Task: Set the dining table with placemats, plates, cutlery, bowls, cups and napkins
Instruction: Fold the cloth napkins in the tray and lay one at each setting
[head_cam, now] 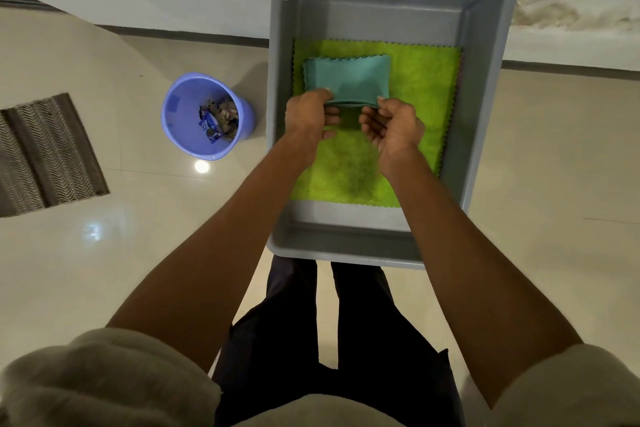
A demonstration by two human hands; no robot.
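A grey plastic tub (pixel 485 114) stands on the floor in front of my legs. A lime green cloth (pixel 419 87) lies flat on its bottom. On top of it is a folded stack of teal napkins (pixel 346 78). My left hand (pixel 308 113) pinches the stack's near left edge, thumb on top and fingers underneath. My right hand (pixel 393 126) pinches the near right edge in the same way. The near edge of the stack is slightly lifted off the green cloth.
A blue plastic bin (pixel 180 121) with scraps inside stands on the tiled floor left of the tub. A grey patterned mat (pixel 45 156) lies at the far left. A white wall runs behind the tub, with a pale ledge (pixel 571 10) at upper right.
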